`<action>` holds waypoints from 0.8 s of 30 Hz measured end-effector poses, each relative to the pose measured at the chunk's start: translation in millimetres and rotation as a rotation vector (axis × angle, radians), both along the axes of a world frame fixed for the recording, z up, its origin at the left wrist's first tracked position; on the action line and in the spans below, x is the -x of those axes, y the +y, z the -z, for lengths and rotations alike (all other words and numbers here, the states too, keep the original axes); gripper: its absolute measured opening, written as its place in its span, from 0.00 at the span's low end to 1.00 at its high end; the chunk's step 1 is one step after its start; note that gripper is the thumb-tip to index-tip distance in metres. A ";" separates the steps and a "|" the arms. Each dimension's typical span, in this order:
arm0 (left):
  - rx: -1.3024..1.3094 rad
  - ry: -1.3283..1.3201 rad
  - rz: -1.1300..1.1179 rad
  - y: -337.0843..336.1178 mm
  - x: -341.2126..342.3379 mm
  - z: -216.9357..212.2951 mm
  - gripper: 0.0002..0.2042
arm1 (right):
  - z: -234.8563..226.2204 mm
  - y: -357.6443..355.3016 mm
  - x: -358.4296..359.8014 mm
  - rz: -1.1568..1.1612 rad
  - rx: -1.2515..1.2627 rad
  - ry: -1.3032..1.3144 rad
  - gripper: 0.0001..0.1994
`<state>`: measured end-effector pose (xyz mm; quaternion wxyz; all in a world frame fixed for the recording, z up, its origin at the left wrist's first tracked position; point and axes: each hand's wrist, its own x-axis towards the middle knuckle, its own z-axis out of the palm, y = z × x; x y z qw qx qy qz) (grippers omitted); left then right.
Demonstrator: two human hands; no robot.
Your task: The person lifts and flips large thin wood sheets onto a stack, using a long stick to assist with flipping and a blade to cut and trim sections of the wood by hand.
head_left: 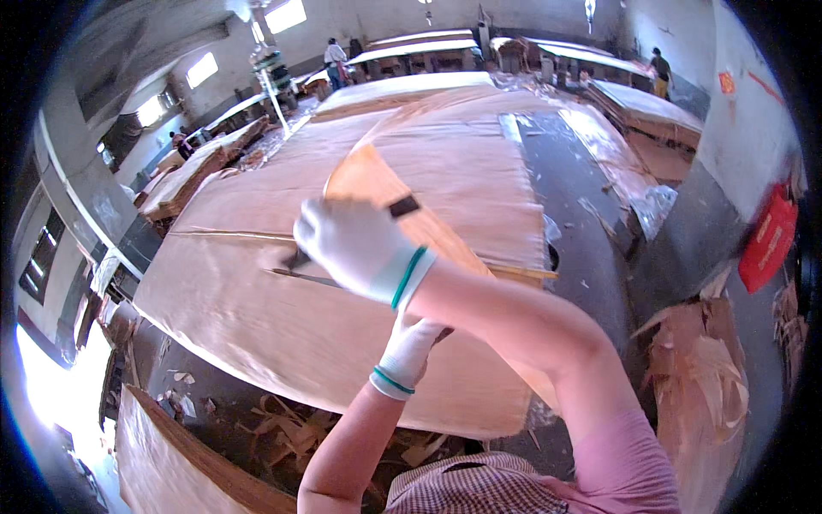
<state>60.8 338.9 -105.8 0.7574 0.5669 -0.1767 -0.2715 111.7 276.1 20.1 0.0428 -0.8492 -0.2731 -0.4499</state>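
My right hand (355, 248), in a white glove with a green cuff band, is closed in a fist above the wood sheet (231, 300). Blurred dark pieces show on both sides of that fist; what it grips is unclear. A long orange-brown veneer strip (441, 236) slants behind the right hand and forearm, its far end curling up. My left hand (409, 353), gloved alike, is lower down, partly under the right forearm. Its fingers are hidden, and a small dark bit shows beside it. A thin dark rod (306, 277) lies on the sheet near the right fist.
Wide veneer sheets (454, 154) cover the large stack ahead. A yellowish stick (522, 272) lies at its right side. Veneer scraps (295, 433) litter the floor. More stacks (646, 107) stand beyond, with people (335, 64) among them. A red bag (768, 240) hangs at right.
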 end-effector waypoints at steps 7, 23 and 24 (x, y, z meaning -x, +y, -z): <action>0.636 0.366 -0.085 105.9 -146.9 180.1 0.24 | 89.0 134.4 -53.5 -0.203 0.126 0.152 0.10; 0.110 0.488 -0.493 414.5 -325.9 241.7 0.10 | 330.2 172.6 75.5 -0.079 -1.736 1.427 0.11; 0.191 0.506 -0.475 430.0 -334.4 256.7 0.11 | 337.4 164.9 85.2 0.013 -1.955 1.336 0.11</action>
